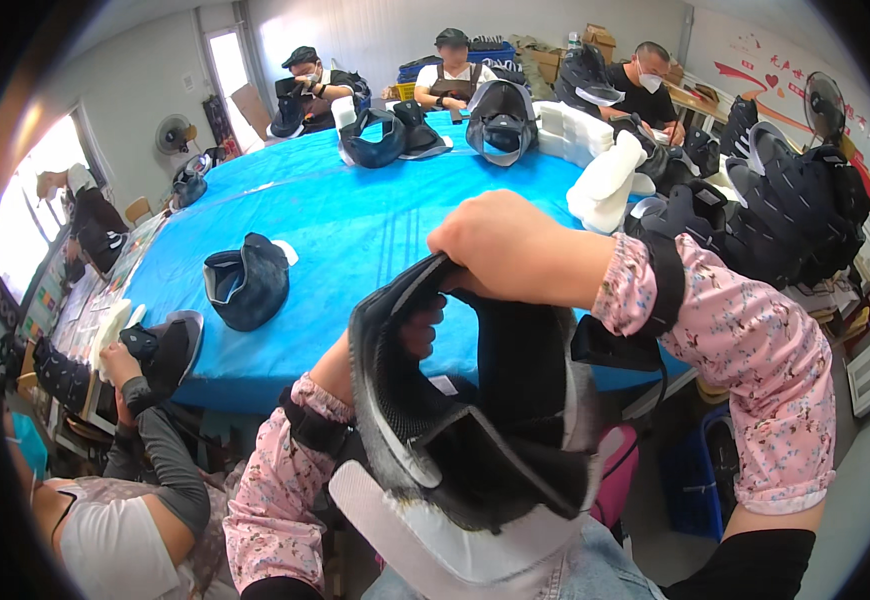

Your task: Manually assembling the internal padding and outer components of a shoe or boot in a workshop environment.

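A black shoe upper (515, 440) with a grey-white edge is held up close in front of me, its opening turned toward me. From above, my right hand (505, 245) pinches the top rim of the upper, fingers closed over it. My left hand (333, 368) grips the upper's left side; part of it is hidden behind the material, and its curled fingertips show through the opening. A white flap (455, 545) hangs from the lower part of the upper, over my lap. Pink floral sleeve covers (755, 350) are on both my forearms.
A blue-covered table (355, 230) lies beyond the upper, with a single dark shoe upper (245, 285) on it. Stacked white pieces (605, 185) and a heap of black uppers (795, 200) stand right. A co-worker's hand (120, 365) handles another upper at left. Several people sit across.
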`<move>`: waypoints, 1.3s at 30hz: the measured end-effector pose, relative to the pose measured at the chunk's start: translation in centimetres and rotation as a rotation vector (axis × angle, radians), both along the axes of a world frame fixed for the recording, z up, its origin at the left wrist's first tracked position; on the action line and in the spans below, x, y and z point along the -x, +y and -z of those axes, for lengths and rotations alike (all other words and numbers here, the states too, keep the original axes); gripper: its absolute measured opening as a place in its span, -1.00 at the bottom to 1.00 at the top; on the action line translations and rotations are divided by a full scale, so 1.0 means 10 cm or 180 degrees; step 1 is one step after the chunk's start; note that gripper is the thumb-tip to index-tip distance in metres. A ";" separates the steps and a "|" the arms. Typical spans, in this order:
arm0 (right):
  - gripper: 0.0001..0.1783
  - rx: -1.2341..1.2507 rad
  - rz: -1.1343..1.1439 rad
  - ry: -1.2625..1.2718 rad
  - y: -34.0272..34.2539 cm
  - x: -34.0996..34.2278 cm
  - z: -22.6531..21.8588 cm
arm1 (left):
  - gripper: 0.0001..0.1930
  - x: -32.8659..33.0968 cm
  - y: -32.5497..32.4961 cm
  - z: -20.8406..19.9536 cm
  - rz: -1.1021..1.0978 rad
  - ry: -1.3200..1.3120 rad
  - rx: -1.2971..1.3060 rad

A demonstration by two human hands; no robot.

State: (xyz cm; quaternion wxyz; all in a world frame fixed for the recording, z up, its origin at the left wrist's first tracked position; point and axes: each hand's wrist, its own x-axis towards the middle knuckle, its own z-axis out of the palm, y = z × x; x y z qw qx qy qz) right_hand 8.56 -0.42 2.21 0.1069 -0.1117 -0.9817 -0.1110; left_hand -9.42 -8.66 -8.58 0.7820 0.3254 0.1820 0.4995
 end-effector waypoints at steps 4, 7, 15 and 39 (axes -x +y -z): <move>-0.69 0.0349 0.1111 -0.0424 0.25 -0.07 0.11 | -0.64 0.60 0.47 0.05 -0.1046 0.2935 -0.0741; -0.66 0.1352 0.2034 -0.0383 0.78 -0.45 0.46 | -0.62 0.39 0.36 -0.65 -0.1480 0.3062 -0.0824; -0.82 0.1487 0.1797 0.0571 0.83 -0.44 1.28 | -0.71 -0.13 0.76 -0.49 -0.1222 0.6960 -0.4099; -0.80 0.3387 0.2257 0.0884 0.70 -0.42 1.47 | -0.72 -0.61 1.17 0.19 -0.0625 0.6726 -0.2608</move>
